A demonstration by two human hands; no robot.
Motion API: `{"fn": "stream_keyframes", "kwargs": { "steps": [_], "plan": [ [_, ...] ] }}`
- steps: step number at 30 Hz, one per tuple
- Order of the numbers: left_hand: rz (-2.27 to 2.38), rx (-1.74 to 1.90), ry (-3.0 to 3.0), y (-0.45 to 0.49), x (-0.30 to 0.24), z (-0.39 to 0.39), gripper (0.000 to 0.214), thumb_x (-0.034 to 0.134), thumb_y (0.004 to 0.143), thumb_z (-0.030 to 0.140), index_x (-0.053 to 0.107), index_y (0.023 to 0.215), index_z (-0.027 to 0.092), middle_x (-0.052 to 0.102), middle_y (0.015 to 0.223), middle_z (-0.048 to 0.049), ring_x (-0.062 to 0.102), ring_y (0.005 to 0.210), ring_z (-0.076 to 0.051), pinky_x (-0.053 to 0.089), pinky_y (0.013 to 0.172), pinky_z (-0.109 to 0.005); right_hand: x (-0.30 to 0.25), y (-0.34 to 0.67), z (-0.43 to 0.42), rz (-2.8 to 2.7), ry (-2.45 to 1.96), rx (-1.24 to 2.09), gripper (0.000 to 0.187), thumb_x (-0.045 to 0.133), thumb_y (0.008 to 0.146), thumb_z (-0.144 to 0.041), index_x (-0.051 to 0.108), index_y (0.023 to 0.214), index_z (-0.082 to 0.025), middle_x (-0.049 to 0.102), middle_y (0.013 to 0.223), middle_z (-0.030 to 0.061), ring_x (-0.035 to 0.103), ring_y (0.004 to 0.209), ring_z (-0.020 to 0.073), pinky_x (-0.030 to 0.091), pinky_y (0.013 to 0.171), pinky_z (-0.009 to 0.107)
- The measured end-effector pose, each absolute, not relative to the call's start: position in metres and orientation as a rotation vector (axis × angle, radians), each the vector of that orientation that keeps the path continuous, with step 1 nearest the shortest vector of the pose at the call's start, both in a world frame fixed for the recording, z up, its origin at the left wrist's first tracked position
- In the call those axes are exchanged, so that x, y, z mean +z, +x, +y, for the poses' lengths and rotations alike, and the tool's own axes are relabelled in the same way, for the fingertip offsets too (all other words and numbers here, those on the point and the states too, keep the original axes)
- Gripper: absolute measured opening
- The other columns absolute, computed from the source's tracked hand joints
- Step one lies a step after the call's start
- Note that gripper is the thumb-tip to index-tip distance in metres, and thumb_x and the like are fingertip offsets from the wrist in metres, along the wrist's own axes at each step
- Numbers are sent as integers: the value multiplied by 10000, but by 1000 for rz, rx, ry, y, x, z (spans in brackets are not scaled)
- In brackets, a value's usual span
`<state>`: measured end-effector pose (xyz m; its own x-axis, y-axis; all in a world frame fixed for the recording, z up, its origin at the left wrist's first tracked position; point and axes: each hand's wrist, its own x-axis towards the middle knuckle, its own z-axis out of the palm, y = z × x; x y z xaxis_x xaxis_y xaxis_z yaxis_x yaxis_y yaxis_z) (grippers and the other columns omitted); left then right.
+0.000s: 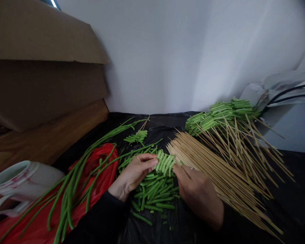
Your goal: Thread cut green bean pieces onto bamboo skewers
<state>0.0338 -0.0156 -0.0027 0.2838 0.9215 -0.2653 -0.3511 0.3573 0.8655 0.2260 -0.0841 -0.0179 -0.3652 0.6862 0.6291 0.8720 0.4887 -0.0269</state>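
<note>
Between my two hands is a green bean skewer (pixel 165 163), a row of cut bean pieces side by side. My left hand (pixel 136 173) pinches its left end between thumb and fingers. My right hand (pixel 197 189) is closed at its right end; the stick itself is mostly hidden there. Beneath them lies a heap of loose cut bean pieces (pixel 157 193). Just right of my right hand, a thick bundle of bare bamboo skewers (pixel 213 162) lies slanting. A small group of beans on sticks (pixel 136 137) lies farther back.
Long whole beans (pixel 73 183) lie over a red plastic bag (pixel 108 154) at left, beside a white mug (pixel 27 179) on its side. Finished-looking bean skewers (pixel 218 115) are stacked at back right. A cardboard box (pixel 45 67) stands left; a white wall (pixel 152 61) closes off the back.
</note>
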Motion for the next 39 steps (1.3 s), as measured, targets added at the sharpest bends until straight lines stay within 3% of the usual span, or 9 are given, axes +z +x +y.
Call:
{"fn": "stream_keyframes", "kwargs": {
  "steps": [5, 9, 14, 20, 26, 32, 39],
  "plan": [
    [907, 995, 864, 34, 0, -16, 252, 888, 506, 199, 744, 705, 140, 708, 780, -29, 599, 660, -96, 457, 682, -234, -14, 229, -82, -2165, -1265, -459, 249, 411, 877, -77, 611, 1011, -142, 559, 698, 6, 463, 564, 136, 278, 548, 309],
    [1046, 1115, 1089, 22, 5, -7, 265, 830, 615, 288, 765, 837, 158, 740, 898, -72, 634, 775, -150, 456, 769, -266, -10, 239, -76, -2111, -1316, -494, 255, 407, 898, -98, 622, 1026, -143, 564, 687, 10, 475, 566, 128, 276, 555, 299],
    [1358, 1278, 1507, 7, 0, 6, 208, 719, 738, 339, 767, 858, 175, 740, 943, -84, 631, 922, -225, 427, 866, -316, -13, 245, -71, -2080, -1335, -538, 248, 429, 893, -98, 629, 1032, -146, 570, 694, 11, 487, 579, 133, 268, 560, 304],
    [1540, 1103, 2143, 10, -15, 10, 145, 642, 800, 294, 769, 845, 239, 711, 882, -73, 569, 909, -250, 347, 927, -385, -14, 242, -72, -2100, -1334, -517, 238, 439, 892, -102, 631, 1021, -155, 571, 694, 9, 468, 571, 136, 250, 561, 310],
    [1566, 900, 2386, 12, -25, 13, 239, 624, 830, 324, 729, 1038, 273, 717, 1000, -80, 534, 1031, -281, 328, 890, -401, -11, 241, -73, -2109, -1356, -477, 224, 430, 909, -124, 631, 1002, -159, 565, 690, 7, 450, 561, 131, 235, 559, 312],
    [1578, 834, 2460, 16, -26, 17, 275, 659, 796, 210, 717, 1059, 269, 722, 967, -67, 567, 998, -262, 358, 848, -391, -14, 241, -72, -2108, -1370, -459, 218, 436, 902, -113, 628, 990, -169, 563, 696, 4, 455, 575, 137, 239, 571, 314],
    [1553, 1143, 2300, 13, -20, 19, 280, 523, 850, 142, 715, 1047, 193, 667, 887, -76, 567, 891, -225, 411, 854, -366, -13, 244, -71, -2103, -1348, -475, 234, 424, 894, -103, 623, 1001, -163, 552, 693, 4, 450, 572, 142, 230, 565, 318]
  ]
}}
